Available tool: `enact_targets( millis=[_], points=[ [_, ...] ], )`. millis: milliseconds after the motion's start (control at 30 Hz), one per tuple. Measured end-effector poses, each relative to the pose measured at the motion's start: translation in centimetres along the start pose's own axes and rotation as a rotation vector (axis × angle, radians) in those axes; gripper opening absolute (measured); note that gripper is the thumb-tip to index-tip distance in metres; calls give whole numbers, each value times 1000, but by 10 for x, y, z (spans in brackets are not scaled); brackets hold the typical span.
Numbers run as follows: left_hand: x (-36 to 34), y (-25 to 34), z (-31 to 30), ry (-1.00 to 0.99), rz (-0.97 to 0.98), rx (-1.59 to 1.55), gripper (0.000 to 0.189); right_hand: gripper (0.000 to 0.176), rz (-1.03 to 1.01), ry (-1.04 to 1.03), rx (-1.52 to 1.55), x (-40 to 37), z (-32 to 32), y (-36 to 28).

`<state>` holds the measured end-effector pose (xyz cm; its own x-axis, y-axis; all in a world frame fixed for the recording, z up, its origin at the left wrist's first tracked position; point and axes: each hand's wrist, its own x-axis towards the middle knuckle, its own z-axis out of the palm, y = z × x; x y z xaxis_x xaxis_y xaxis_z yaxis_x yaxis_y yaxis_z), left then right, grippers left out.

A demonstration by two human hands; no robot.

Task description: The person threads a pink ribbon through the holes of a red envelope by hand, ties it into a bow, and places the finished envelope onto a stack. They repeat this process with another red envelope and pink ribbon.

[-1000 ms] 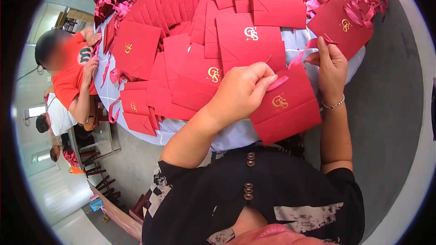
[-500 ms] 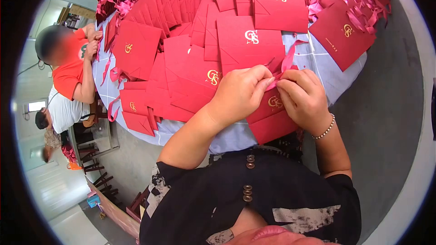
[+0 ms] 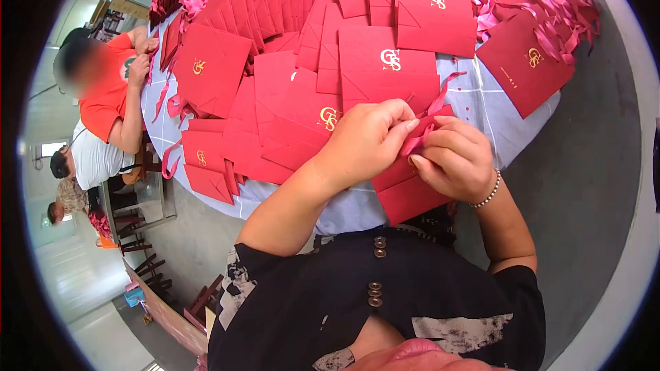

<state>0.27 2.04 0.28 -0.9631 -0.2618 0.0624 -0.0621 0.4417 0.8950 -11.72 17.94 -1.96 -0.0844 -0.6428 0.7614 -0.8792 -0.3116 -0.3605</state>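
Both hands meet over a red paper gift bag [image 3: 407, 196] lying flat at the near edge of the table. My left hand [image 3: 375, 139] pinches a pink ribbon [image 3: 417, 141] between thumb and fingertips at the bag's top. Close beside it, my right hand [image 3: 459, 158], with a beaded bracelet at the wrist, has its fingers curled on the same ribbon. One length of the ribbon stretches up and away past the hands. The bag's gold logo is covered by the fingers. Left of my left hand lies another red bag with a gold logo [image 3: 328, 119].
Overlapping red bags [image 3: 388, 62] cover much of the pale blue tablecloth [image 3: 350, 209]. A heap of bags with pink ribbons [image 3: 543, 7] sits at the far right. At the left, a person in an orange shirt [image 3: 103, 110] works at the table; others are behind.
My right hand has turned and moved slightly down, drawing a loop of ribbon that now shows between the hands. My left hand stays pinched at nearly the same spot.
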Motion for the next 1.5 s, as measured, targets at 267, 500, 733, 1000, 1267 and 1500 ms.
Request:
enact_targets(
  millis=[267,500,733,1000,1267,1500],
  points=[
    [-7,7,5,-84,380,222,5,17,665,-369,307,41,-41,31],
    [-7,11,5,-108,460,268,6,19,260,-895,537,49,-29,58],
    [-8,19,4,-198,-30,-152,9,8,291,-448,-62,27,-3,60],
    [-13,14,9,-164,-15,-125,7,29,283,110,-74,34,-6,60],
    [-12,13,11,27,238,164,8,39,1134,-46,550,-17,-37,32],
    [-13,15,16,-18,258,205,6,20,1051,-160,846,-16,-26,32]
  ],
)
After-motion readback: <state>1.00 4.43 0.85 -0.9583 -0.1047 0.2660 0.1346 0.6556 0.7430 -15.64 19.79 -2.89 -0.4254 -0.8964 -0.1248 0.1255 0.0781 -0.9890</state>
